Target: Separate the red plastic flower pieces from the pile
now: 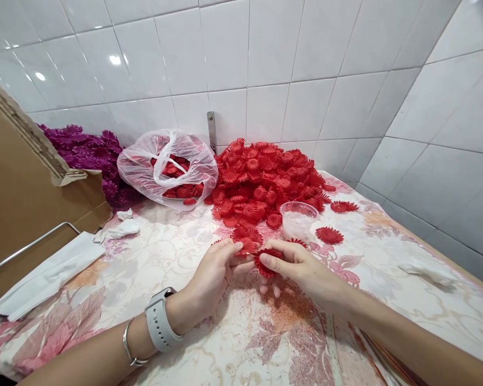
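Some red flowers in both hands

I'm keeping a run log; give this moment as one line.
left hand: holding red flower piece | right hand: holding second red flower piece | ahead: red flower pile, clear tub | beside pile: plastic bag

Red flower pieces: matt, cloth-like. Knotted bag: thin translucent plastic, creased, shiny. Round tub: clear glossy plastic. Carton: matt brown cardboard, torn edge rough. Wall tiles: smooth, glossy, ceramic-looking. Bangle: polished metal. Watch strap: smooth, matt, rubber-like. Wall bracket: metal.
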A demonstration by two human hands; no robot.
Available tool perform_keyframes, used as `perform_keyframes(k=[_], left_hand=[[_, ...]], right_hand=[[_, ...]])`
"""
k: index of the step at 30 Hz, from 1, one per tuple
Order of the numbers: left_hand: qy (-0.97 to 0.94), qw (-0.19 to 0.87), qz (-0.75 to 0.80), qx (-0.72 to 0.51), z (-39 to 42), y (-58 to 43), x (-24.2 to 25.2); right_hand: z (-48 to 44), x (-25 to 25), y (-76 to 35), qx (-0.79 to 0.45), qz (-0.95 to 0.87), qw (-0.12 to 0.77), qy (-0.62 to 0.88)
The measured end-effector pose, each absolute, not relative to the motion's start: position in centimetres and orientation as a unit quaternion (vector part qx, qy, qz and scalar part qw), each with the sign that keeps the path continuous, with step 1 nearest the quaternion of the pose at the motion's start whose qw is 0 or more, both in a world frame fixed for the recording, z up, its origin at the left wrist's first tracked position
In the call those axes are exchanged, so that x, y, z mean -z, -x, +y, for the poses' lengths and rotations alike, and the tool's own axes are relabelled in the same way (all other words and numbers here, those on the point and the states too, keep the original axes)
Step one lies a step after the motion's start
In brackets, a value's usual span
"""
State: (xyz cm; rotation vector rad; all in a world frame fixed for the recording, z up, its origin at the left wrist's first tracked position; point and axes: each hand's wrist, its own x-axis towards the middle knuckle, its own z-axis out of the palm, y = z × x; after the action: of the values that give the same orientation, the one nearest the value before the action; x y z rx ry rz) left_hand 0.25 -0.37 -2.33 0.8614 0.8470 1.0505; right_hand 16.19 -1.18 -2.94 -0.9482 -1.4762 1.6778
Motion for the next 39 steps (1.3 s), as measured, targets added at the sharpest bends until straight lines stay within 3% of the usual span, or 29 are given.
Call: perform_keyframes(k=[4,10,12,25,32,39], left_hand=[[-0.411,0.613,0.432,-0.518,0.3,0.2,2.0],[-0.706,0.275,0.461,-0.463,0.4,0.9,2.5],[-0.733,0.231,0.464,-0.441,0.5,1.0,2.7],[-0.722,0.285,0.450,-0.441,1.0,1.0,3.8],[-0.740,0.245,0.442,-0.443,0.3,0.9,2.9],[-0.762,0.282,0.409,-0.416,-0.4,0.5,2.3]], right_hand=[[-1.2,3.1,-16.2,-0.640,-0.559,0.371,0.375],[-1.1,3.0,-16.0,-0.655,-0.530,0.358,0.403],[-1.1,3.0,-16.1,-0.655,-0.519,0.371,0.406],[-0.9,2.7,-16.3,-0.624,-0.509,0.433,0.405],[-1.0,2.7,-16.4,-0.644,-0.485,0.427,0.410],[-0.9,3.3,-16.3,-0.650,-0.478,0.403,0.433]])
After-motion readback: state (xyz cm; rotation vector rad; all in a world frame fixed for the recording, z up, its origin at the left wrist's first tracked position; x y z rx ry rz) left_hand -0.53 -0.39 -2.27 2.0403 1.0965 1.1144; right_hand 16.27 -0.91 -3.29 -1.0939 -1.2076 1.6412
